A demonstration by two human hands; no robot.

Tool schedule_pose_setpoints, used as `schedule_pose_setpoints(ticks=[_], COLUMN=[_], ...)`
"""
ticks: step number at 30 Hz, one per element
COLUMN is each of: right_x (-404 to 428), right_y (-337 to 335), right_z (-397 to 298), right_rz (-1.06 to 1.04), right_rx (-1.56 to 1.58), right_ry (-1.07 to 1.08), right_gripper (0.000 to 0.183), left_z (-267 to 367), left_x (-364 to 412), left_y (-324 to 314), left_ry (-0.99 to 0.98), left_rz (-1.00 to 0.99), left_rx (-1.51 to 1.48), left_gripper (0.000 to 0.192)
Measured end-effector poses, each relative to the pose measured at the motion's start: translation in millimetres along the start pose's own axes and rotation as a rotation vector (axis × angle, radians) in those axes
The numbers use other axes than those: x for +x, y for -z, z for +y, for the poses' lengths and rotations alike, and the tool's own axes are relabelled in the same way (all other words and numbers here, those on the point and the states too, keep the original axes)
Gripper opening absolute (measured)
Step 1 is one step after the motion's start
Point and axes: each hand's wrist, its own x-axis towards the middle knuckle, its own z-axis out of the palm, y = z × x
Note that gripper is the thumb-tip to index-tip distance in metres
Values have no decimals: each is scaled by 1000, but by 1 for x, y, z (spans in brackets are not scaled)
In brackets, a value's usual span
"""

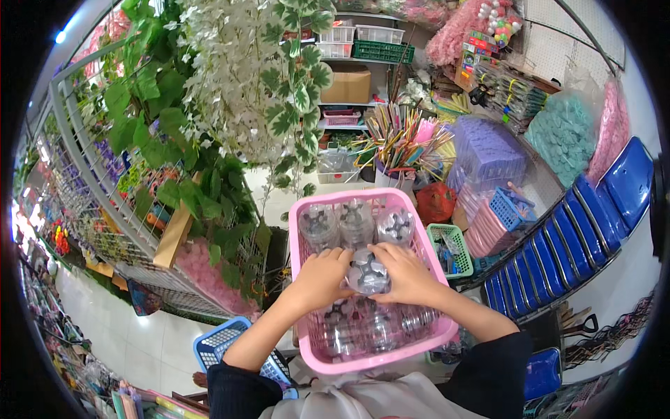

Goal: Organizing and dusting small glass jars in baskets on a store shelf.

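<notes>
Between my left hand [325, 277] and my right hand [407, 269] is a clear plastic container [368, 272] with a petal-shaped base turned up. Fingers of both hands press around its sides. It sits over the middle of a pink plastic basket [445, 335] directly before me. Along the basket's far side stand more clear containers [357, 222], bases up. Several others lie on their sides near the front [380, 331], and my wrists partly hide what is below them.
A blue plastic basket [222, 335] is at my left, by a wire rack with artificial leaves [170, 125]. To the right are a green basket [451, 250] and a row of blue folding chairs [555, 246]. Beyond the pink basket, a bucket holds many thin sticks [403, 141].
</notes>
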Motion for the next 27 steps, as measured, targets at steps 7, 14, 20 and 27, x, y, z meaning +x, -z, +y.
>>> schedule_pose_setpoints(ticks=[7,14,20,27], right_x=[-76,-143,-169,-189], right_y=[24,0,-50,-168], right_z=[-89,-151,-195,-253], right_rz=[137,65,-58,-241], right_rx=[11,168,362,516], right_ry=[91,246,420,618], right_gripper=[93,100,100,96], left_z=[75,130,164,190], left_x=[-109,-225,-324,-429], left_y=[23,-10,-72,-182], left_ry=[-78,44,303,600], left_rz=[337,454,515,957], left_rx=[-129,-311,-842,-1579], left_gripper=[70,73,86,76])
